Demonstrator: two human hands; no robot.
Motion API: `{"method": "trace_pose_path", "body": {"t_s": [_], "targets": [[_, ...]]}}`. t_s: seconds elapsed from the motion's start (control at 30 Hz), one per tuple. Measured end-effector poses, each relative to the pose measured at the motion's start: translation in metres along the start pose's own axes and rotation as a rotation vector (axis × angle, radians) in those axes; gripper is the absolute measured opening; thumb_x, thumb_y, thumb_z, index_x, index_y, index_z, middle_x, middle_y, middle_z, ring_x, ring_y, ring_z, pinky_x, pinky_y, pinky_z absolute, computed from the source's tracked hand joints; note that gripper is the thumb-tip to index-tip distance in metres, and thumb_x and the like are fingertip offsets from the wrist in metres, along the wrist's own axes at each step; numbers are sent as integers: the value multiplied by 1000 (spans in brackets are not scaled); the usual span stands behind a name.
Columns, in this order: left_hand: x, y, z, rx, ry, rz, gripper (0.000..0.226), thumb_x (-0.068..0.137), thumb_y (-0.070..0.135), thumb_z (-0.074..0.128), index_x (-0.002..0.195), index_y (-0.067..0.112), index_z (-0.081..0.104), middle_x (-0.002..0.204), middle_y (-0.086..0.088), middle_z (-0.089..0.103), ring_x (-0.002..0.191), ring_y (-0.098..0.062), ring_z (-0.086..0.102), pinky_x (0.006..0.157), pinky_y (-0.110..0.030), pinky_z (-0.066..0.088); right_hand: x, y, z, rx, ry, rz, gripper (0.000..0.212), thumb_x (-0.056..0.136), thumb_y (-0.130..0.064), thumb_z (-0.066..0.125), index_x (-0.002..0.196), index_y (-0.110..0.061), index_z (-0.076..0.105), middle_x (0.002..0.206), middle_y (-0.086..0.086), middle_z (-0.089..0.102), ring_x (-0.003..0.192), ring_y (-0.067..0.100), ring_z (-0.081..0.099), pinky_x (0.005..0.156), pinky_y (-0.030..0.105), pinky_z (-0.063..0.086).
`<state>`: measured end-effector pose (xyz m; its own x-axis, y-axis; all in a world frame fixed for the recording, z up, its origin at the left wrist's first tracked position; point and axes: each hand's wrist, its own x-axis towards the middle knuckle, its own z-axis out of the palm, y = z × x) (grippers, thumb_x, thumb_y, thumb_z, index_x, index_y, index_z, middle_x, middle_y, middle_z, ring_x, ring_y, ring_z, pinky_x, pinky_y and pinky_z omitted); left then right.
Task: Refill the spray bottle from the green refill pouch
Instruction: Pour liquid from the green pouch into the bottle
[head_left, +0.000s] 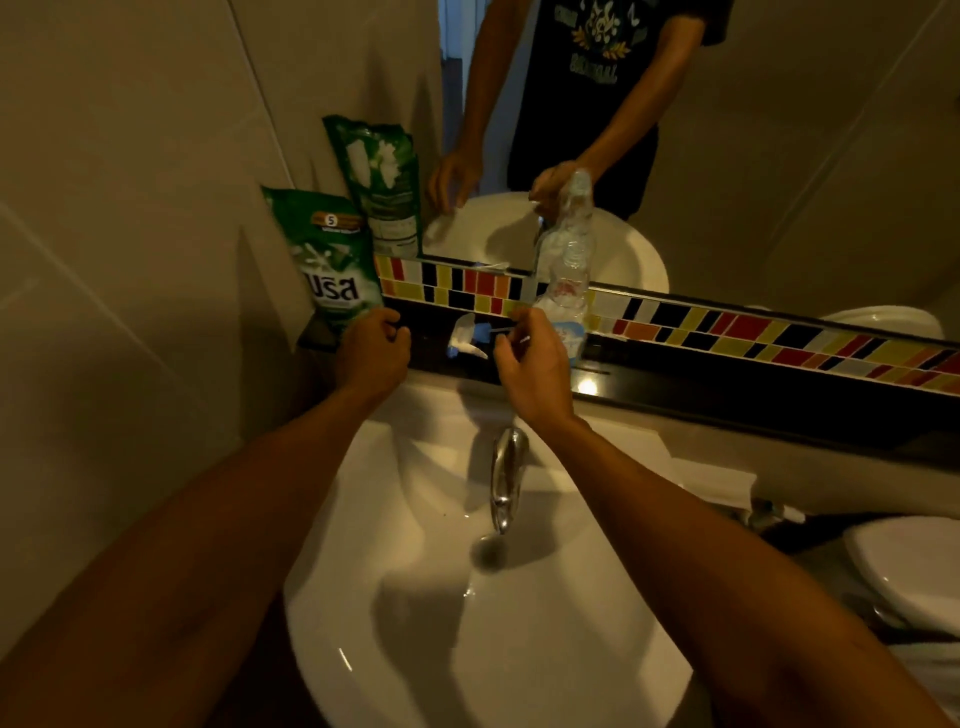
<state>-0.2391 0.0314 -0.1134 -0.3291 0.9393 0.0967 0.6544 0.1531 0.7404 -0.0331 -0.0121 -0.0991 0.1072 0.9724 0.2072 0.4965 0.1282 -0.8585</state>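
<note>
I keep my left hand (371, 348) curled, empty, beside the green refill pouch (332, 265) at the ledge's (727, 364) left end (soft, floppy: grip its upper corners); right hand (530, 358) pinches a thin tube beside the light, crushable bottle (569, 291).

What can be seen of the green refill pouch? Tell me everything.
The green refill pouch looks like glossy flexible plastic, with white lettering, a white flower picture and a small orange band near its top. It stands upright on the dark ledge, leaning back at the wall corner. The left hand is at its bottom right edge. The mirror reflects its back.
</note>
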Motion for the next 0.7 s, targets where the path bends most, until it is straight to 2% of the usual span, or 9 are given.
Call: {"method": "trace_pose_path", "body": {"t_s": [0.07,0.13,0.27,0.37,0.47,0.57,0.7], "targets": [[1,-6,-24,-11,51,-10,19,90,25,63,107,17,68,105,-9,69,97,-27,64,86,-41,55,4,-12,15,23,-56,-11,32,100,-19,62,131,-19,53,106,0,65,94,16,66,85,43,61],[4,-16,-43,-70,71,-45,22,87,25,64,108,19,66,112,-8,68,101,-27,65,88,-42,57,8,-23,30,44,-103,-10,37,101,-22,62,136,-20,51,111,2,66,93,16,69,82,46,63],[9,-24,-74,-175,77,-85,32,90,18,62,122,17,59,122,-5,66,105,-22,64,82,-35,55,17,-45,58,50,-142,-12,48,101,-20,63,147,-16,48,119,3,63,86,7,62,83,38,60],[17,-22,-89,-276,79,-88,47,92,12,57,139,17,50,127,0,61,109,-18,59,87,-34,53,26,-55,76,41,-187,-16,54,102,-18,62,153,-14,43,132,9,63,87,6,61,86,34,58],[37,-27,-98,-336,11,-130,65,96,10,53,155,21,28,154,-7,41,133,-25,49,106,-43,47,35,-65,90,57,-234,-3,53,104,-12,58,155,-12,41,141,14,59,101,16,62,95,38,57],[58,-31,-102,-393,-44,-145,68,98,5,47,158,20,19,162,-12,26,145,-29,34,112,-51,41,45,-73,102,77,-270,16,52,106,-5,52,156,-12,39,149,13,55,127,24,58,102,31,47],[77,-34,-98,-503,-80,-158,61,103,0,38,158,18,20,160,-13,29,144,-28,35,112,-41,40,63,-71,127,110,-292,43,51,108,-7,47,158,-14,39,151,12,55,136,24,55,104,30,47]]}}
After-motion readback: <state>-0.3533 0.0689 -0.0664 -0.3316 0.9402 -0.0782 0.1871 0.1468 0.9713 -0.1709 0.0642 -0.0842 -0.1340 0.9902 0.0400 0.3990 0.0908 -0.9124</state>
